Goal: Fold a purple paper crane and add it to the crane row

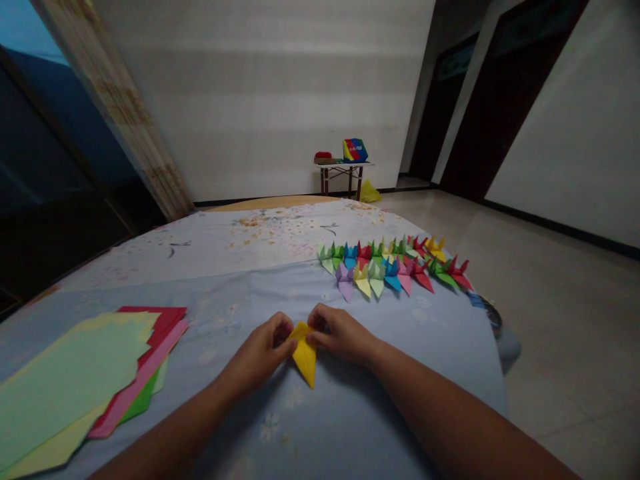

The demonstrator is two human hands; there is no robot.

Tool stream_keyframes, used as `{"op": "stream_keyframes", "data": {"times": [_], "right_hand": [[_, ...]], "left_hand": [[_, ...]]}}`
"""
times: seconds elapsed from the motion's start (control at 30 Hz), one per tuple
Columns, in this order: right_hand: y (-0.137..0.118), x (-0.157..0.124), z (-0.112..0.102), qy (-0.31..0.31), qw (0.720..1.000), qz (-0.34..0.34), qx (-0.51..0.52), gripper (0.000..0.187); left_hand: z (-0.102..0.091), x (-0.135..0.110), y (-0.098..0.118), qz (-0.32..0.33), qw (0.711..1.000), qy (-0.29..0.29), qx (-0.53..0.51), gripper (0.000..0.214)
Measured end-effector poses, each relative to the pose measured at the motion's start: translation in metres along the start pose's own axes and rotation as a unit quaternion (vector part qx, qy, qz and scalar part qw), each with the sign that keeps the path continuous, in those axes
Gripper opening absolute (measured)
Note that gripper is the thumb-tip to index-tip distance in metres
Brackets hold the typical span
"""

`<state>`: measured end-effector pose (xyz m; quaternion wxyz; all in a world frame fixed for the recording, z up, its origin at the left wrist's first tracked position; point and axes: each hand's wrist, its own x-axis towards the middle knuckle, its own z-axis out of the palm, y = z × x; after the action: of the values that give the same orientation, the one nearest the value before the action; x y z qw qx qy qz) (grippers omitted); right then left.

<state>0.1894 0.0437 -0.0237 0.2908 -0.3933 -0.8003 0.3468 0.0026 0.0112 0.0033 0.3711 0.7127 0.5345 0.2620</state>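
A folded yellow origami paper piece point(303, 353) is lying between the hands, its long axis running toward the person, pointed tip nearest them. The left hand point(260, 350) and right hand point(340, 333) are pinching its upper end from either side, equally near. A pale blue floral cloth point(350, 413) is spreading beneath, with multicoloured paper cranes point(390, 267) ranged ahead, and a white wall point(250, 100) is rising beyond.

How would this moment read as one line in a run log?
left hand: holding yellow folded paper | right hand: holding same | near: stack of coloured paper sheets; rows of origami cranes | surface: floral bedsheet
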Motion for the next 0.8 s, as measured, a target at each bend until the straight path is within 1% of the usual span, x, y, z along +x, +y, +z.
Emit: {"op": "stream_keyframes", "data": {"times": [0.07,0.13,0.23,0.37,0.43,0.57,0.7,0.8], "right_hand": [[0.001,0.001,-0.001,0.006,0.998,0.009,0.064,0.020],[0.002,0.002,-0.001,0.015,0.995,0.018,0.100,0.027],[0.005,0.003,-0.002,0.011,0.990,0.035,0.136,0.023],[0.006,0.003,-0.002,-0.023,0.977,0.071,0.202,0.020],[0.005,0.003,-0.002,-0.026,0.969,0.069,0.238,0.019],[0.003,0.003,-0.001,-0.013,0.954,0.065,0.292,0.021],[0.005,0.004,0.002,0.000,0.946,0.067,0.318,0.025],[0.005,0.005,0.002,0.000,0.935,0.073,0.347,0.025]], "left_hand": [[0.002,0.000,0.001,-0.009,0.997,0.017,-0.079,0.016],[0.005,0.001,0.002,-0.022,0.990,0.035,-0.132,0.023],[0.008,0.001,0.003,-0.044,0.982,0.048,-0.176,0.037],[0.010,-0.001,0.002,-0.056,0.974,0.044,-0.215,0.042],[0.010,-0.002,0.000,-0.055,0.971,0.039,-0.231,0.041],[0.011,-0.002,-0.003,-0.046,0.971,0.035,-0.231,0.027],[0.013,-0.001,-0.002,-0.037,0.968,0.060,-0.242,0.022],[0.014,-0.002,0.001,-0.025,0.965,0.080,-0.247,0.019]]}}
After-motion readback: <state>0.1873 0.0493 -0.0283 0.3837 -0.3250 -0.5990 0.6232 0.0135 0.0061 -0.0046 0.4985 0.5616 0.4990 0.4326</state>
